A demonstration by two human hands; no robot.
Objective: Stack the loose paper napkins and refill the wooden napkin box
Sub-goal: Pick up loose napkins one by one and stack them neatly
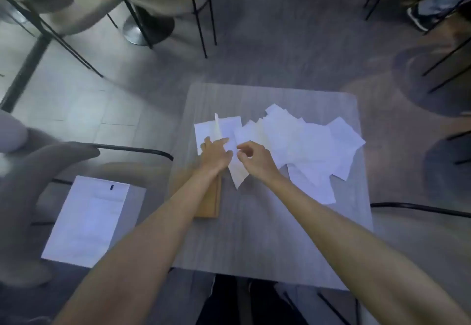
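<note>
- Reaching forward with both bare arms, I have my left hand (pixel 216 154) just beyond the far end of the wooden napkin box (pixel 209 198). Its fingers are stretched nearly straight and lie flat on a white sheet (pixel 204 131).
- A thin sheet (pixel 217 127) stands on edge just past that hand, rising between thumb and forefinger. The hand is spread wide and grips nothing I can see.
- My right hand (pixel 254 158) is beyond the box and to its right, close beside the left hand. It is palm down, with the fingers curled in and thumb and forefinger drawn narrow over a cream napkin (pixel 239 173). Whether they pinch it I cannot tell.
- The box lies on the tabletop (pixel 267 235) under my left forearm, which covers most of it. Only a light wooden side and the near corner show, and what it holds is hidden.
- The loose napkins (pixel 300 144) lie spread and overlapping beyond and to the right of the box, not stacked, and reach the tabletop's right edge.
- Left of the box, off the tabletop, lies a white flat package (pixel 88 220).
</note>
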